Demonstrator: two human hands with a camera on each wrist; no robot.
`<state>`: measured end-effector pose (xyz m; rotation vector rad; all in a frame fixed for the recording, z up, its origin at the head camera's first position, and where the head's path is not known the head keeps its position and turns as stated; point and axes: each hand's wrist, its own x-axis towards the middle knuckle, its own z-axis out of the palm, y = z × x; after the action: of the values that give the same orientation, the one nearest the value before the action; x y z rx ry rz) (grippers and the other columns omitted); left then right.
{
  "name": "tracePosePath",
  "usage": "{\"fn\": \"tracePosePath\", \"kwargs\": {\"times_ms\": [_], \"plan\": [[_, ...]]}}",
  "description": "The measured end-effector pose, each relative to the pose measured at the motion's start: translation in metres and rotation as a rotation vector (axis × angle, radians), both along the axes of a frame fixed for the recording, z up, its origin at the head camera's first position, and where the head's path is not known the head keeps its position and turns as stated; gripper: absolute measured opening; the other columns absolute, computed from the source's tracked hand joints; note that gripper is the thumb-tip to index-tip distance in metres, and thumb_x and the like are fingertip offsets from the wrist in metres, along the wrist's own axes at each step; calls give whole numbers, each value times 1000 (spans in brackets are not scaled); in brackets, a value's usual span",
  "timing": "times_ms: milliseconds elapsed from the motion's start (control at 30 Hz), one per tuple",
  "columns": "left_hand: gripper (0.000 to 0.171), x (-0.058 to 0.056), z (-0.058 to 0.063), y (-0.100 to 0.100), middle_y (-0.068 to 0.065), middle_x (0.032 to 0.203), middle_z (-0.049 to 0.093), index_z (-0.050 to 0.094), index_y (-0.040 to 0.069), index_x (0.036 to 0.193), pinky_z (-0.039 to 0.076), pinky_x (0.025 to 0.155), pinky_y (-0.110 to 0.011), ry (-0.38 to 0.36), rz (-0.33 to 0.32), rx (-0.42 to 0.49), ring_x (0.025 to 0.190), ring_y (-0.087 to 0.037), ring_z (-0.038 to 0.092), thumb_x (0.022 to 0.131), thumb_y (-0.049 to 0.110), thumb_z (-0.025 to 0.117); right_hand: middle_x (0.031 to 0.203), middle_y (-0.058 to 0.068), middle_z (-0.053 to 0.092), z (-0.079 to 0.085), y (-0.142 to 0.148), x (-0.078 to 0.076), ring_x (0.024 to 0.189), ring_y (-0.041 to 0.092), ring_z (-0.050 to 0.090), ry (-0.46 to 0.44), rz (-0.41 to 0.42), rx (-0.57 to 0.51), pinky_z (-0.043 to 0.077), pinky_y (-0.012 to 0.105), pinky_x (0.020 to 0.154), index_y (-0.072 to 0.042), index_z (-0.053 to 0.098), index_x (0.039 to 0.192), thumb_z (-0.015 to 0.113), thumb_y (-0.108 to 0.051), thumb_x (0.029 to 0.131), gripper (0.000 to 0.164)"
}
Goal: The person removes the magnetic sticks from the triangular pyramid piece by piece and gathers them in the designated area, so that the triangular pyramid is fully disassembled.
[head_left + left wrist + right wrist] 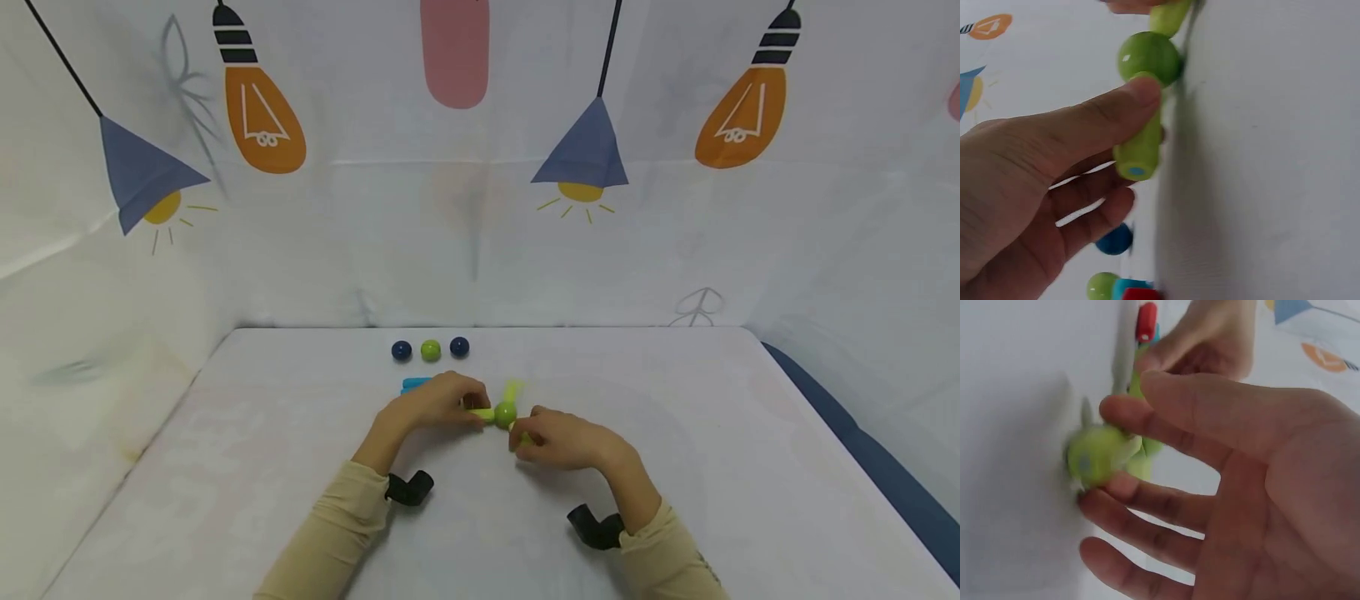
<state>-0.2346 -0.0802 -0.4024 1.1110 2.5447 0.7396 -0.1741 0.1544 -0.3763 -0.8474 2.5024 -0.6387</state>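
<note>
My left hand [447, 400] pinches a light-green rod [1137, 150] between thumb and fingers. The rod's far end meets a green ball [506, 414]. From that ball a second light-green rod [513, 390] points away toward the back of the table. My right hand [562, 437] is at a third light-green rod [1094, 456], blurred in the right wrist view. Its index and middle fingers lie on either side of that rod, fairly straight, while the thumb stands apart from it. Fingers partly hide where this rod joins the ball.
Two dark blue balls [402, 351] and a green ball [431, 350] line up at the table's [675, 467] back. Blue rods [415, 383] lie behind my left hand, partly covered by it. A red piece [1146, 322] shows beside them in the right wrist view.
</note>
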Motion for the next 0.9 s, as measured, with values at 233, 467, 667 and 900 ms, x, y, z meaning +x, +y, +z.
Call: {"fn": "tracePosePath", "kwargs": {"times_ms": [233, 467, 667, 900], "plan": [[16, 6, 11, -1, 10, 82, 65, 70, 15, 92, 47, 68, -18, -39, -49, -34, 72, -2, 55, 80, 23, 75, 98, 0, 56, -7, 8, -9, 90, 14, 50, 93, -35, -32, 43, 34, 79, -18, 65, 88, 61, -19, 90, 5], [13, 11, 9, 6, 9, 81, 64, 67, 15, 91, 46, 68, -19, -32, -26, -51, 73, -4, 55, 82, 22, 74, 91, 0, 55, -14, 9, -15, 83, 13, 49, 135, -70, -44, 42, 31, 74, -15, 63, 87, 63, -18, 89, 3], [15, 12, 3, 10, 10, 80, 60, 64, 16, 92, 44, 67, -18, -13, -24, -58, 73, -5, 52, 83, 25, 73, 95, 1, 60, -22, 3, -16, 85, 12, 54, 151, -151, -111, 46, 32, 76, -9, 57, 108, 65, -22, 88, 25], [14, 16, 4, 16, 10, 80, 59, 63, 18, 93, 44, 68, -17, -14, -34, -43, 77, -11, 56, 84, 23, 72, 89, -4, 59, -29, -4, -17, 78, 9, 50, 196, -171, -118, 42, 26, 69, -11, 59, 106, 70, -31, 85, 32]]}}
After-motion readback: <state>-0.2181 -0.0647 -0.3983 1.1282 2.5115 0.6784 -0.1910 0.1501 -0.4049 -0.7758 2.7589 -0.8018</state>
